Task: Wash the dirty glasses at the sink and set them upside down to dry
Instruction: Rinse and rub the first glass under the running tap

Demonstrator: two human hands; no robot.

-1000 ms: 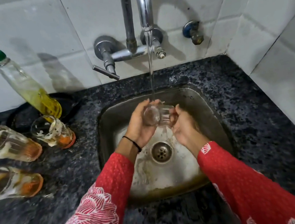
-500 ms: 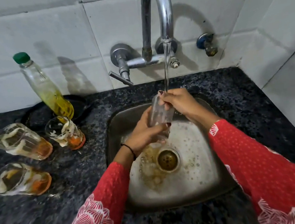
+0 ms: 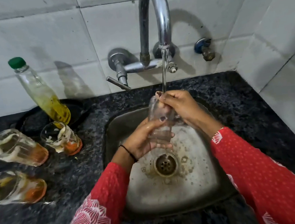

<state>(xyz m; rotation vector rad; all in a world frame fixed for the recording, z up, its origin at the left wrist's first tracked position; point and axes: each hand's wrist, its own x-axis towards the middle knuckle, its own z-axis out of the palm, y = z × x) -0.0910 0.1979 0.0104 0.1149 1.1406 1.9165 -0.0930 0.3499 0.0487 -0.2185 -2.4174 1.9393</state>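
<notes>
A clear glass [image 3: 160, 121] stands upright over the steel sink [image 3: 174, 201], under the running tap [image 3: 156, 15]. My left hand [image 3: 147, 140] wraps around its lower half. My right hand [image 3: 178, 105] grips its rim from above, with fingers inside the mouth, and the water stream lands on them. Three dirty glasses with orange dregs and white streaks stand on the counter at the left: one far left [image 3: 15, 147], one near the bottle [image 3: 62, 138], one nearer me [image 3: 13, 188].
A tall bottle of yellow liquid with a green cap [image 3: 41, 92] leans on a black dish [image 3: 78, 110] behind the dirty glasses. The dark granite counter [image 3: 246, 109] surrounds the sink. White tiled walls close in behind and at the right.
The glass lay sideways between both hands low in the sink; now it is upright and higher under the stream, with my right hand on its rim. The sink floor has brownish water.
</notes>
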